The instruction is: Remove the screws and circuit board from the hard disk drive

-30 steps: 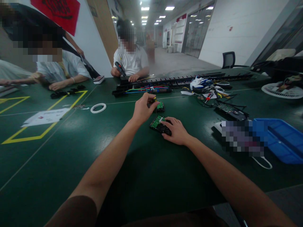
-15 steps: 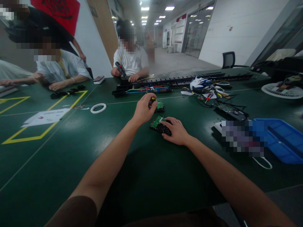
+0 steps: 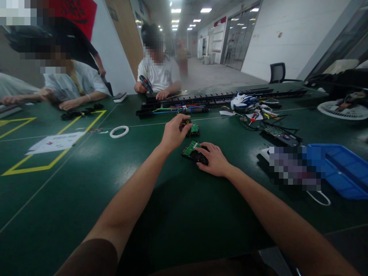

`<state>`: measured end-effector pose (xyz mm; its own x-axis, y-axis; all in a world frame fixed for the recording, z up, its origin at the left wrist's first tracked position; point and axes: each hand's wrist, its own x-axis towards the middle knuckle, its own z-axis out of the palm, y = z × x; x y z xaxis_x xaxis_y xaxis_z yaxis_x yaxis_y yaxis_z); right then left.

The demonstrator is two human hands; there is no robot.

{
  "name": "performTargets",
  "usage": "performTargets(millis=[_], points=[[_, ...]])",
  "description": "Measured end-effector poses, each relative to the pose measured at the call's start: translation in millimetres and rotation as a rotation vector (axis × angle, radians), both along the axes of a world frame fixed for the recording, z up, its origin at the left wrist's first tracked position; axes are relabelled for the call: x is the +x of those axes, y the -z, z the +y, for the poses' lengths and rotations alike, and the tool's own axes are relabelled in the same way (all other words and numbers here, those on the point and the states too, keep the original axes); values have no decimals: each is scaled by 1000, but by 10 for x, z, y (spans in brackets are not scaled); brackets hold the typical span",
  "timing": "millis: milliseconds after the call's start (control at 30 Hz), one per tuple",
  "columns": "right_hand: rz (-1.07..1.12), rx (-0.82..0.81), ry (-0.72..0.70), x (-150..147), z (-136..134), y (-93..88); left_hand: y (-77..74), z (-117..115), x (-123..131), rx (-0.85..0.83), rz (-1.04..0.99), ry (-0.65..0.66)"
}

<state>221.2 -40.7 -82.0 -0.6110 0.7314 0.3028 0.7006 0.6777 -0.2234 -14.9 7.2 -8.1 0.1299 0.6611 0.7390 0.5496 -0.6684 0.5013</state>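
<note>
My right hand point(image 3: 214, 160) is closed over the right side of a black device with a green circuit board point(image 3: 191, 147), which rests on the table. Its fingers lie across the dark part and the thumb is at the near edge. Just beyond it sits a second, similar green circuit board point(image 3: 195, 128) with a dark casing. My left hand point(image 3: 174, 132) is at that one's left side, with fingers curled and thumb bent toward them. Something small, dark and yellow shows between the fingertips, too small to name. The left fingers partly hide the second board.
The dark green table point(image 3: 86, 199) carries a white ring point(image 3: 119, 132) and a paper sheet point(image 3: 54, 142) at left. Long black rails point(image 3: 230, 96), gloves point(image 3: 243, 101) and cables lie beyond. A blue tray point(image 3: 342, 168) stands at right. A co-worker opposite holds a power drill point(image 3: 146, 83).
My left hand has shifted slightly, and its fingertips sit a little lower beside the second board. My right hand stays put. At far left, a standing person has moved.
</note>
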Motion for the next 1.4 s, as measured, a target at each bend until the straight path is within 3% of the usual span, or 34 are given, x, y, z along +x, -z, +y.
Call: performTargets(millis=[533,867,1133,1400], points=[[4,-1,-2,7,11,20,-45,-31,11,6,22,-1],[0,6,-2,5,11,15,14,-2,25,-36,-96,17],[-12,-3,2,-6,-8,-20,-27,-19,8,48,5,-40],[-6,-4,0,2,0,-6,-32,-22,-6,-5,23,-46]])
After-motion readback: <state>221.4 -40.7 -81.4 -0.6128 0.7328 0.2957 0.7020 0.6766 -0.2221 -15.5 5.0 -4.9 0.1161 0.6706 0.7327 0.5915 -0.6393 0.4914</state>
